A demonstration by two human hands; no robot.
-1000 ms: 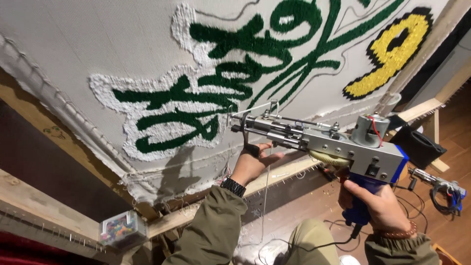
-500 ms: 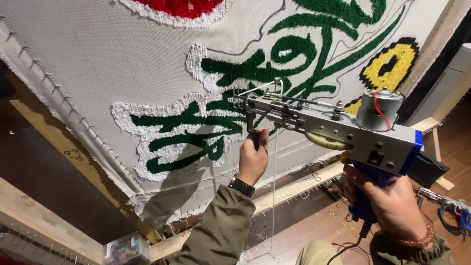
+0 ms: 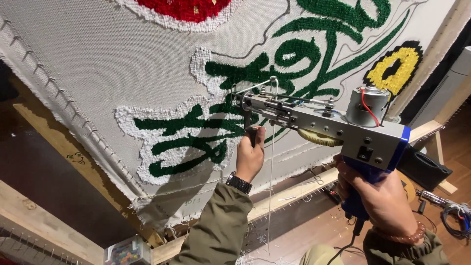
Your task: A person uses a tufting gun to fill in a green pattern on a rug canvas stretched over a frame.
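A grey metal tufting gun [image 3: 324, 125] with a blue handle and a round motor on top points at a stretched white cloth [image 3: 98, 73]. The cloth carries green tufted shapes outlined in white pile [image 3: 191, 140], a red patch at the top and a yellow and black patch at the right. My right hand [image 3: 380, 196] grips the blue handle from below. My left hand [image 3: 249, 156] closes round the gun's black front grip, just under the needle end. A white yarn strand [image 3: 270, 186] hangs down from the gun. A black watch sits on my left wrist.
The cloth is pinned on a wooden frame [image 3: 54, 137] with rows of nails along its edge. A clear box of coloured bits [image 3: 126, 251] stands at the frame's foot. Scissors [image 3: 314, 180] lie on the lower bar. Cables and tools [image 3: 451, 211] lie on the wooden floor at right.
The view and the gun have shifted up the cloth: the needle end now sits over the upper green shapes, and the red patch has come into sight. Both hands keep their grips.
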